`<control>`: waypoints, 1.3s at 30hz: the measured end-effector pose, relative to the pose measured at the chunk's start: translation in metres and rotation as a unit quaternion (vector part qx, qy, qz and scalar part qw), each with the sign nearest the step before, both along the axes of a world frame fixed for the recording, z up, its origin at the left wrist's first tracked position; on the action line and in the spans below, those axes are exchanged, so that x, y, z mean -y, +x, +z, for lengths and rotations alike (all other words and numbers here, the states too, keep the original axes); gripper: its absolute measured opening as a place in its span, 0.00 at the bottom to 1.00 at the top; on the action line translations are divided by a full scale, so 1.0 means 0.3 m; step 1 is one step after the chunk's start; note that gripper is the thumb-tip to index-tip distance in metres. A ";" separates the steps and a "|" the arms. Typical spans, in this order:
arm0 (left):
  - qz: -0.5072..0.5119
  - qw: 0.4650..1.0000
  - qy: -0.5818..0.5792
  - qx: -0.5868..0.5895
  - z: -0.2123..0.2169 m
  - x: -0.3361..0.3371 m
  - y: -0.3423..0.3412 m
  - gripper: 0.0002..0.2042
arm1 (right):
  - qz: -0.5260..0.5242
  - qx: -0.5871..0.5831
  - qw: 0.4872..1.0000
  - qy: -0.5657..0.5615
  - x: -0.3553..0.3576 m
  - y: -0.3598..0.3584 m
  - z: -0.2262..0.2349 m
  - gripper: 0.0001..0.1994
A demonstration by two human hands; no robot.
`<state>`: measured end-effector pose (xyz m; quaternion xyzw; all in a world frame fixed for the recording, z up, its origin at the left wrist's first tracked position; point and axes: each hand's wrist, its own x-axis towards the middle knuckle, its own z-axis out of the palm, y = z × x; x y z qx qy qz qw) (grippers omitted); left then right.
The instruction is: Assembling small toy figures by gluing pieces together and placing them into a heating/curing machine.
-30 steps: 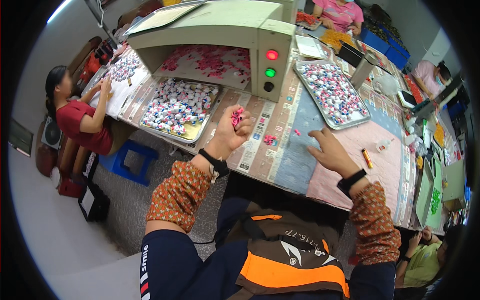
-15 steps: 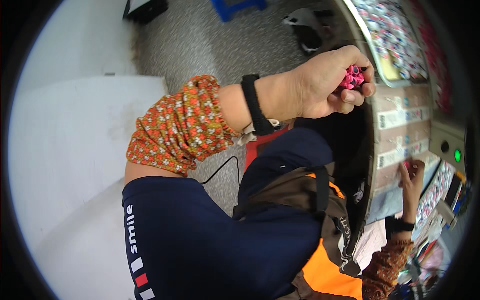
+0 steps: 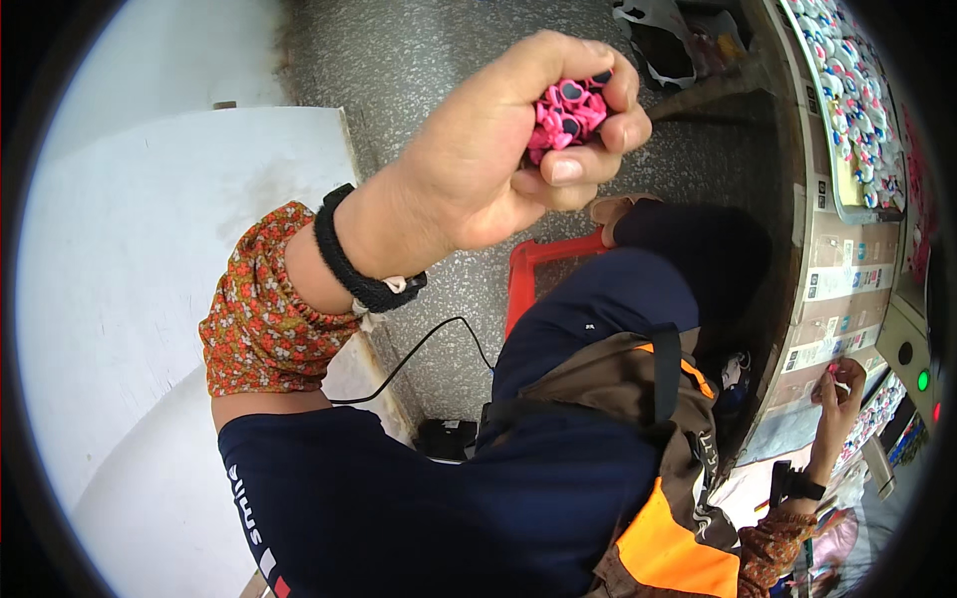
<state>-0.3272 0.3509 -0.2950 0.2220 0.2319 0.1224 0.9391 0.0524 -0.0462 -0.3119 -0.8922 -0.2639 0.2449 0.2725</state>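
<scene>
My left hand point(image 3: 474, 149) is raised near the camera, its fingers curled round a clump of small pink pieces with black faces point(image 3: 570, 112). Over at the right, my right hand point(image 3: 842, 394) is above the bench, fingertips pinched together. A small pink piece point(image 3: 833, 370) shows at those fingertips; its exact shape is too small to tell. Beneath and beside that hand lies brown board with white printed strips point(image 3: 832, 244). Farther along the bench sits a metal-rimmed tray point(image 3: 840, 213) of many small white, blue and pink pieces point(image 3: 855, 95).
A grey-green machine housing with a lit green button point(image 3: 922, 381) stands along the bench's right side. On the speckled floor are a red stool point(image 3: 520, 284), a black cable point(image 3: 424, 344) and a white plastic bag point(image 3: 673, 55). A white panel point(image 3: 179, 249) rises at the left.
My left hand has come up and leftward, closer to the camera, still holding the pink pieces. The whole view has shifted, so the bench appears farther right. My right hand stays over the board.
</scene>
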 end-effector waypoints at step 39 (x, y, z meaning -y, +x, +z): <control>-0.253 0.957 -0.134 -0.053 -0.166 0.672 0.886 0.11 | 0.046 0.094 0.989 0.107 -0.039 -0.007 0.008 0.08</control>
